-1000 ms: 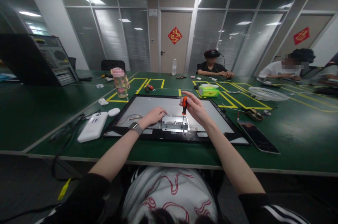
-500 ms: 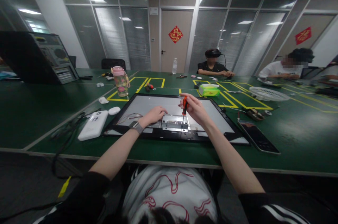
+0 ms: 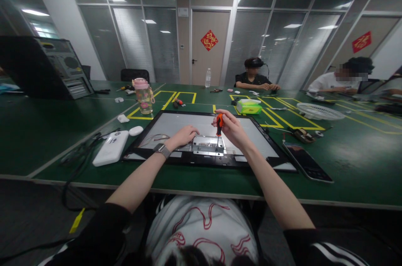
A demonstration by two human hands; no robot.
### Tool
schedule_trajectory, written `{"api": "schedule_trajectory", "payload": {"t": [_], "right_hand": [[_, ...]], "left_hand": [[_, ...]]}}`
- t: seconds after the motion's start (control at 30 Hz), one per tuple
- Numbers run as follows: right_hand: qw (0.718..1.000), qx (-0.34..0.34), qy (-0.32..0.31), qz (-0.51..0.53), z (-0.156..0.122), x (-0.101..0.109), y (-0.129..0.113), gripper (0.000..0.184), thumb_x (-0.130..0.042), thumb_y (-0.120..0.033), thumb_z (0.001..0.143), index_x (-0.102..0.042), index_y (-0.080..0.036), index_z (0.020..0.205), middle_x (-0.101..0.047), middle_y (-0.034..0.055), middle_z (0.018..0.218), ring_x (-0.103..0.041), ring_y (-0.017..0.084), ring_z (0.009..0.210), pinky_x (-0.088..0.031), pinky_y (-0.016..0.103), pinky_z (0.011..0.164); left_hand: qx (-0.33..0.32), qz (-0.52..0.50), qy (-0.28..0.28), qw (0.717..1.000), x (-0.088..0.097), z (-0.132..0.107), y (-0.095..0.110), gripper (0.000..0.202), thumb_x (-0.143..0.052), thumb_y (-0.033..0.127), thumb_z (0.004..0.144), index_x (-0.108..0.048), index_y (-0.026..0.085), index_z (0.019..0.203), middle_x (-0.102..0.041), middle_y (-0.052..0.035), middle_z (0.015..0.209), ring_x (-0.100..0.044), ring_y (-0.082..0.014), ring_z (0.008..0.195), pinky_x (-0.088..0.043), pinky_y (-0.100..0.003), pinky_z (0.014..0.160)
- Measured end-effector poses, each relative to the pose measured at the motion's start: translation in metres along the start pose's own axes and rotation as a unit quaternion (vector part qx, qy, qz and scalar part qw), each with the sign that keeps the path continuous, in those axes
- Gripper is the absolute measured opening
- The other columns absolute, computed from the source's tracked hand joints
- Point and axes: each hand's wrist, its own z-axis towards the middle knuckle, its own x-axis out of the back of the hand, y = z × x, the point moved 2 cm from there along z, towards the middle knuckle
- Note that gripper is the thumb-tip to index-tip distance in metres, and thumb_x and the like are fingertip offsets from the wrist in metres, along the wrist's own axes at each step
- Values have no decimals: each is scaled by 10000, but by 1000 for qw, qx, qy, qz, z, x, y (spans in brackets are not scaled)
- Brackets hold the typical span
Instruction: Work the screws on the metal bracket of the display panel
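My right hand [image 3: 230, 127] is closed around the red and black handle of a screwdriver [image 3: 219, 126]. The screwdriver stands nearly upright, its tip down at the right side of a silver metal bracket [image 3: 205, 147]. That bracket lies near the front edge of a flat display panel [image 3: 176, 118] with a black frame and a pale grey back. My left hand [image 3: 185, 135] rests at the bracket's upper left corner, fingers stretched out and fairly flat. Thin wires [image 3: 157, 137] run over the panel left of the bracket. Whether the screwdriver tip sits in a screw is too small to tell.
Left of the panel lie a white power bank [image 3: 111, 149], a white oval case [image 3: 135, 131] and a pink-lidded bottle [image 3: 143, 98]. On the right are a phone [image 3: 306, 161] and a white basket [image 3: 319, 111]. A green tissue pack [image 3: 249, 107] stands behind. Two people sit across the table.
The screwdriver handle has turned or tilted slightly in my right hand, and the fingers have shifted a little. My left hand and the panel look unchanged.
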Motion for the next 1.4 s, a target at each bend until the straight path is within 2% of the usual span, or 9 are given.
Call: {"api": "schedule_trajectory", "payload": {"t": [0.13, 0.3, 0.53, 0.63, 0.73, 0.8, 1.0, 1.2, 1.4], "right_hand": [[1000, -9, -10, 1, 0, 2, -2, 296, -605, -430, 831, -642, -232, 1048, -660, 30, 846, -617, 169, 768, -481, 340, 782], [998, 13, -13, -53, 0, 7, 3, 345, -647, -377, 814, -632, -250, 1135, -669, 29, 918, -618, 170, 839, -464, 360, 868], [971, 113, 98, -189, -1, 6, 4, 218, -754, -327, 695, -662, -255, 879, -579, -5, 863, -547, 150, 797, -469, 285, 752], [962, 123, 117, -215, -1, 6, 2, 183, -664, -372, 785, -680, -254, 924, -580, 17, 881, -550, 164, 811, -465, 292, 744], [969, 108, 98, -197, -2, 6, 3, 272, -515, -406, 887, -673, -247, 1042, -612, 25, 840, -578, 181, 806, -468, 333, 782], [971, 108, 92, -191, -2, 6, 3, 293, -492, -400, 901, -662, -238, 1078, -626, 22, 811, -595, 186, 797, -465, 348, 792], [956, 136, 129, -226, -1, 7, 6, 196, -689, -328, 764, -669, -241, 939, -618, 12, 837, -581, 175, 790, -454, 317, 767], [972, 111, 124, -163, 1, 9, 7, 207, -759, -295, 684, -640, -232, 841, -593, -20, 787, -546, 138, 734, -439, 281, 716], [993, 53, 66, -85, 1, 5, 10, 224, -655, -401, 795, -646, -237, 947, -586, -23, 732, -551, 135, 697, -446, 273, 679]], "left_hand": [[1, 6, 2, 1000, 1, 0, 1, 361, -350, 173, 874, -683, 167, 1012, -636, -75, 959, -588, -186, 909, -449, -294, 895], [-1, 6, -2, 1000, -1, 1, 0, 368, -340, 180, 880, -677, 153, 1025, -636, -85, 981, -587, -196, 943, -445, -305, 910], [3, 12, -3, 1000, -1, 1, 0, 359, -353, 173, 879, -681, 162, 1025, -643, -76, 975, -591, -185, 929, -447, -289, 905], [1, 13, -3, 1000, -1, 1, 0, 364, -348, 170, 881, -680, 160, 1030, -642, -77, 973, -587, -186, 934, -446, -288, 905], [3, 11, -3, 1000, -1, 0, 0, 372, -342, 174, 883, -680, 159, 1037, -640, -83, 980, -588, -191, 940, -446, -292, 907], [3, 9, -1, 1000, 0, 0, 0, 375, -339, 176, 884, -679, 157, 1041, -637, -86, 985, -589, -193, 942, -443, -293, 909], [6, 6, -4, 1000, 0, 0, 1, 372, -338, 176, 884, -676, 155, 1040, -636, -84, 994, -586, -196, 961, -440, -298, 915], [7, 4, -3, 1000, 1, -1, 2, 368, -342, 175, 884, -679, 159, 1032, -639, -79, 987, -588, -194, 959, -441, -293, 919], [6, 5, -5, 1000, -1, 0, 0, 367, -348, 171, 878, -680, 157, 1034, -638, -84, 979, -589, -201, 945, -449, -308, 905]]}}
